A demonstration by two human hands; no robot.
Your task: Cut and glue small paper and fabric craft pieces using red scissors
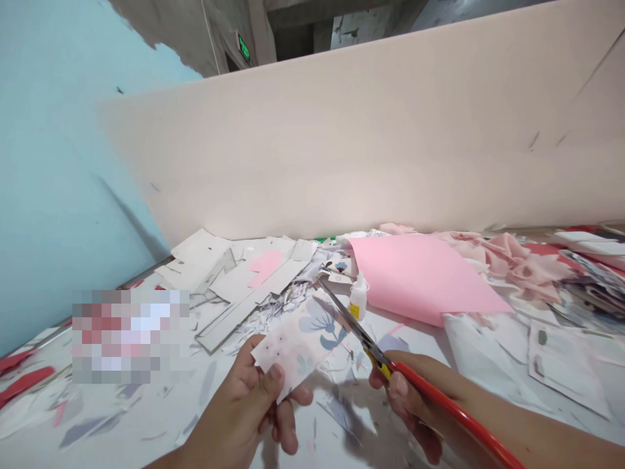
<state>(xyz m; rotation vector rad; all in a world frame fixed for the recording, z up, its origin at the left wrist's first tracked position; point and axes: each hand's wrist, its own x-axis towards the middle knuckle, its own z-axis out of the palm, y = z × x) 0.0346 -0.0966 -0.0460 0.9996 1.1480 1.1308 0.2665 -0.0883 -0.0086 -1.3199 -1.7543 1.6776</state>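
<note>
The left hand (244,404) is pinching a piece of floral paper (297,345) between thumb and curled fingers, holding it up above the table (43,417). The right hand (410,397) is closed around the yellow-and-red grip of the scissors (349,319), with the fingers partly hiding it. The long metal blades are crossing just beside the paper's right edge, though it is hard to tell whether they are touching it. A long red strip is running out of the bottom edge of the view. Left of the hands, a pixelated patch (131,336) is hiding part of the table. Farther off, a small glue bottle (358,298) is standing beside a pink sheet (420,277), and grey card scraps (244,286) are lying against a pale board (342,143).
</note>
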